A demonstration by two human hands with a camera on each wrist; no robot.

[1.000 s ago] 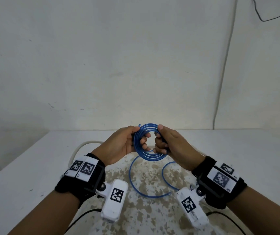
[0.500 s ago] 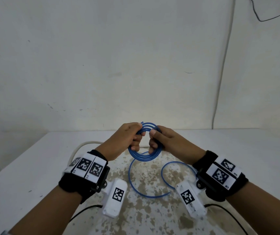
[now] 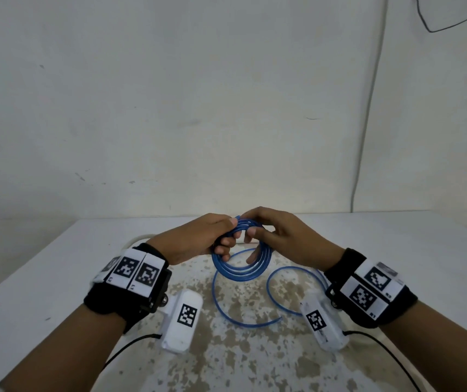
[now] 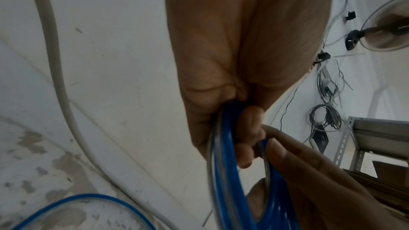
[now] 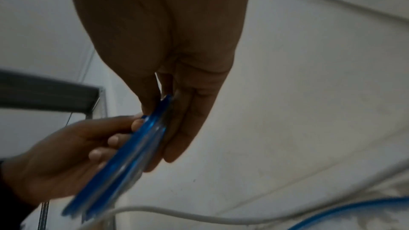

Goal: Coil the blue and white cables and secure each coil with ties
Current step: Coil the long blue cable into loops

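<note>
White cable [image 3: 139,238] curves on stained white table [image 3: 396,250] behind my left wrist. My left hand [image 3: 198,240] grips coiled blue plastic cable [image 3: 240,267]; my right hand [image 3: 280,239], fingers loosely extended, pinches coil top. Coil held above table, hanging near-upright between hands; loose tail [image 3: 243,321] loops across tabletop toward me.

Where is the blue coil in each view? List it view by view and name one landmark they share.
Head: the blue coil hangs at centre, between the left hand and right hand, above the table.
Left wrist: the coil runs from below centre to the bottom edge, in the left hand's grip.
Right wrist: lower left of centre, seen edge-on.
Shared landmark: the white cable lying on the table.
</note>
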